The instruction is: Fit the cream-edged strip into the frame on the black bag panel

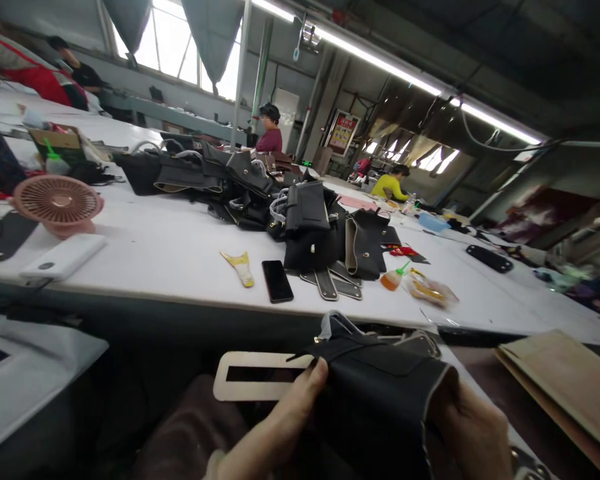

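A black leather handbag point(370, 393) is held low in front of me, tilted, with its open edge toward the right. My left hand point(300, 400) grips the bag's left side, thumb on top and the other fingers hidden behind it. On the right, my right hand point(473, 427) reaches into the bag's opening, and its fingertips are out of sight inside. A grey wrapped handle point(333, 323) rises from the bag's far side. Beside my left hand, a cream-coloured oblong frame point(225, 377) with a long slot sticks out to the left.
Black handbags point(305, 213) lie heaped on the white table point(155, 247). Nearer stand a phone point(277, 280), a glue bottle point(394, 277) and a plastic bag point(430, 290). A pink fan point(57, 203) is at left, brown board point(570, 380) at right. Other people work farther back.
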Action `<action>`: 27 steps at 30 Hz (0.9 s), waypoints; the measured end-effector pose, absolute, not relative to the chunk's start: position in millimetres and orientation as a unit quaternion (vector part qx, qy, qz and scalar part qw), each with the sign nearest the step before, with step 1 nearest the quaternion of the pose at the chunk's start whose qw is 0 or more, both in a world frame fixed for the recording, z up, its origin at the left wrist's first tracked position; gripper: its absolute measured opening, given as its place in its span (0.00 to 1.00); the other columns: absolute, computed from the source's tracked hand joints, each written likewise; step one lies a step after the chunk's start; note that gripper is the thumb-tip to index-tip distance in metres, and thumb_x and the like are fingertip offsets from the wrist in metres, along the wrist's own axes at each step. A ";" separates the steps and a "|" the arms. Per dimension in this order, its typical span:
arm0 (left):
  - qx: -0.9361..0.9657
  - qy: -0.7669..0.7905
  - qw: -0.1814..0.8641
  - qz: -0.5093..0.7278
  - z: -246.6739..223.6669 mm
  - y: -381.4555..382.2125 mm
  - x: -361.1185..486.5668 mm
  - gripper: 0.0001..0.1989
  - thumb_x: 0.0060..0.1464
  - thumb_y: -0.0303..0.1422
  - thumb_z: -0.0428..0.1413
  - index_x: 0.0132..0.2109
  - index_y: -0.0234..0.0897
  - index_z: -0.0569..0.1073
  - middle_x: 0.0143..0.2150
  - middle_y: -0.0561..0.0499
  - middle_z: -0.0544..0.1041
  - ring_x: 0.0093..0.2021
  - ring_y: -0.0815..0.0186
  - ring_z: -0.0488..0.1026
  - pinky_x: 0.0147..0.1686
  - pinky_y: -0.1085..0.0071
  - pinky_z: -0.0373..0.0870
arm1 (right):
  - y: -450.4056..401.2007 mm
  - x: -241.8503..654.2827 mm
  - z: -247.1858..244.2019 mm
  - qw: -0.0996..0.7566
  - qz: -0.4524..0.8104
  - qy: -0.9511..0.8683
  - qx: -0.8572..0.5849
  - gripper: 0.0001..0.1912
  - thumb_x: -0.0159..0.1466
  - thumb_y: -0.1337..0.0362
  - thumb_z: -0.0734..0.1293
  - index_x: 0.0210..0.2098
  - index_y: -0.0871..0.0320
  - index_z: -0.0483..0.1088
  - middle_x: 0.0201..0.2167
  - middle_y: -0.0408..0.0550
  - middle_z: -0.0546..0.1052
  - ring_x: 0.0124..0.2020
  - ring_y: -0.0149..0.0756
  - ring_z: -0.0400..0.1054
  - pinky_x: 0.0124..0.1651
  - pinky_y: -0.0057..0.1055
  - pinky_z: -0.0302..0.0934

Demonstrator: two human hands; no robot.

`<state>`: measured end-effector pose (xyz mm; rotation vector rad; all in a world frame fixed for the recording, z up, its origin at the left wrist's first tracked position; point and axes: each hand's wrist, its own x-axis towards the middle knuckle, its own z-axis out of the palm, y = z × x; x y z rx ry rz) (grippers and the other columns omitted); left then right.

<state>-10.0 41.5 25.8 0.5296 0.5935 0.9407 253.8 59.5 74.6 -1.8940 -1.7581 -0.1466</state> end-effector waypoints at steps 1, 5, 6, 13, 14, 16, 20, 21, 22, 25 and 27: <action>0.236 0.260 0.835 0.424 29.4 42.8 -8.7 0.40 0.52 0.59 0.52 0.63 0.35 0.64 0.64 0.42 0.66 0.66 0.52 0.56 0.64 0.58 0.53 | 65.3 256.0 78.6 0.279 -0.044 -0.659 -0.697 0.22 0.63 0.48 0.57 0.32 0.56 0.73 0.17 0.46 0.68 0.21 0.40 0.65 0.24 0.31 0.57; 0.197 0.230 0.854 0.423 41.5 47.9 8.6 0.33 0.56 0.52 0.53 0.61 0.36 0.66 0.61 0.44 0.70 0.63 0.55 0.62 0.62 0.61 0.57 | 74.7 273.1 95.3 0.288 -0.057 -0.665 -0.687 0.18 0.57 0.51 0.59 0.32 0.55 0.75 0.16 0.45 0.67 0.20 0.40 0.66 0.23 0.30 0.56; 0.187 0.239 0.849 0.433 42.7 49.7 13.9 0.31 0.56 0.49 0.55 0.61 0.36 0.66 0.60 0.44 0.71 0.62 0.55 0.64 0.62 0.61 0.58 | 73.6 277.8 97.7 0.289 -0.070 -0.663 -0.687 0.18 0.57 0.51 0.58 0.32 0.55 0.75 0.17 0.46 0.68 0.20 0.41 0.67 0.23 0.31 0.56; 0.118 0.334 0.841 0.409 32.9 56.9 15.8 0.26 0.52 0.41 0.58 0.56 0.34 0.70 0.50 0.44 0.78 0.53 0.51 0.72 0.55 0.58 0.67 | 77.6 274.9 77.5 0.276 0.001 -0.657 -0.702 0.21 0.59 0.53 0.57 0.37 0.57 0.76 0.21 0.52 0.74 0.25 0.50 0.69 0.29 0.37 0.55; 0.104 0.348 0.831 0.422 33.1 56.7 10.7 0.26 0.53 0.41 0.58 0.56 0.35 0.70 0.50 0.44 0.78 0.53 0.51 0.73 0.54 0.59 0.67 | 84.2 267.2 70.9 0.288 0.045 -0.655 -0.697 0.21 0.58 0.53 0.57 0.36 0.57 0.76 0.22 0.54 0.74 0.26 0.51 0.69 0.31 0.38 0.55; 0.083 0.379 0.802 0.455 35.0 56.8 -2.2 0.25 0.53 0.41 0.59 0.56 0.35 0.71 0.50 0.45 0.78 0.52 0.53 0.74 0.54 0.61 0.68 | 101.2 247.9 55.5 0.316 0.140 -0.653 -0.675 0.18 0.57 0.54 0.59 0.33 0.57 0.76 0.24 0.54 0.75 0.30 0.51 0.68 0.34 0.39 0.54; 0.064 0.459 0.739 0.488 35.1 59.6 -35.9 0.23 0.52 0.39 0.61 0.53 0.33 0.73 0.46 0.45 0.80 0.48 0.55 0.77 0.51 0.62 0.71 | 137.9 206.9 11.1 0.348 0.300 -0.634 -0.622 0.09 0.55 0.59 0.65 0.24 0.56 0.72 0.23 0.47 0.73 0.31 0.42 0.65 0.38 0.36 0.56; 0.062 0.492 0.717 0.490 33.2 60.0 -45.2 0.23 0.51 0.38 0.62 0.52 0.32 0.74 0.43 0.45 0.81 0.45 0.54 0.78 0.50 0.62 0.72 | 144.4 198.9 -3.1 0.356 0.351 -0.618 -0.606 0.09 0.54 0.60 0.67 0.22 0.57 0.71 0.23 0.45 0.72 0.31 0.39 0.65 0.38 0.34 0.57; 0.061 0.525 0.692 0.492 30.8 59.9 -54.6 0.23 0.49 0.37 0.64 0.51 0.31 0.74 0.40 0.45 0.81 0.43 0.54 0.78 0.48 0.62 0.74 | 148.6 192.3 -18.1 0.362 0.407 -0.598 -0.588 0.10 0.54 0.59 0.70 0.22 0.58 0.70 0.23 0.43 0.72 0.30 0.36 0.64 0.37 0.33 0.58; 0.054 0.569 0.660 0.487 24.5 55.7 -78.5 0.25 0.48 0.36 0.65 0.52 0.30 0.74 0.34 0.46 0.82 0.38 0.54 0.80 0.43 0.62 0.76 | 144.3 180.1 -63.5 0.385 0.571 -0.493 -0.531 0.18 0.54 0.53 0.73 0.22 0.61 0.69 0.20 0.38 0.68 0.24 0.31 0.62 0.33 0.30 0.58; 0.043 0.567 0.671 0.475 24.0 51.4 -87.9 0.26 0.49 0.37 0.64 0.54 0.31 0.73 0.33 0.46 0.82 0.36 0.54 0.80 0.40 0.62 0.77 | 127.4 174.5 -89.7 0.407 0.668 -0.392 -0.484 0.22 0.53 0.46 0.72 0.26 0.61 0.71 0.20 0.40 0.70 0.24 0.32 0.64 0.33 0.30 0.60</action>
